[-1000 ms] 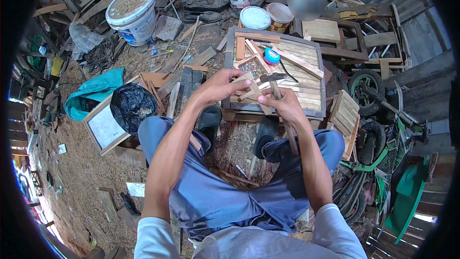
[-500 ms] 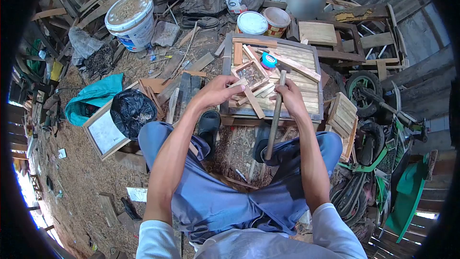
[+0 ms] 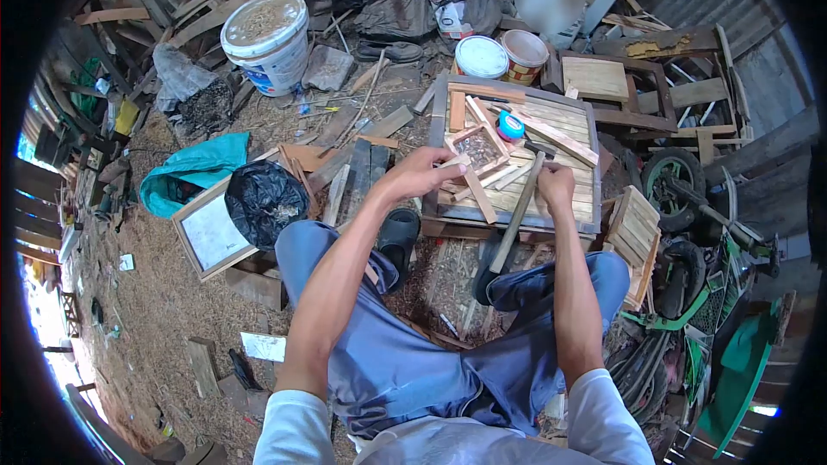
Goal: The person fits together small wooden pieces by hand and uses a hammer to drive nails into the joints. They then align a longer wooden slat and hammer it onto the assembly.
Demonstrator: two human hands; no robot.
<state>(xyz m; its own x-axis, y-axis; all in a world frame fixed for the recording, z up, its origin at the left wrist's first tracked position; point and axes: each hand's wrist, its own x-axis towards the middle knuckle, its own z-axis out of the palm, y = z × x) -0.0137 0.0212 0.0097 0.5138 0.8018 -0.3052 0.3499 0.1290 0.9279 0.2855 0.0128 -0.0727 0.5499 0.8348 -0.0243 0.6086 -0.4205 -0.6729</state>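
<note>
My left hand (image 3: 422,174) is closed on the near corner of a small wooden frame (image 3: 481,145), thumb and fingers pinching a light wood strip (image 3: 480,196) there. A hammer (image 3: 519,213) lies at a slant across the near edge of a slatted wooden panel (image 3: 564,170), its handle hanging over my foot. Just right of the handle is my right hand (image 3: 556,186), fingers curled together; whatever they pinch is too small to make out. Beyond the frame sits a round blue and pink tub (image 3: 510,125). Loose wood strips (image 3: 560,139) lie around it on the panel.
Two paint buckets (image 3: 481,58) stand behind the panel, and a larger white bucket (image 3: 265,41) is at the back left. A framed white board (image 3: 211,228) with a black plastic bag (image 3: 267,198) lies left. A green motorbike (image 3: 689,293) is at the right.
My right hand has come off the hammer handle and curled up to its right. The hammer now rests on the panel. My left hand keeps its hold; the whole view has shifted.
</note>
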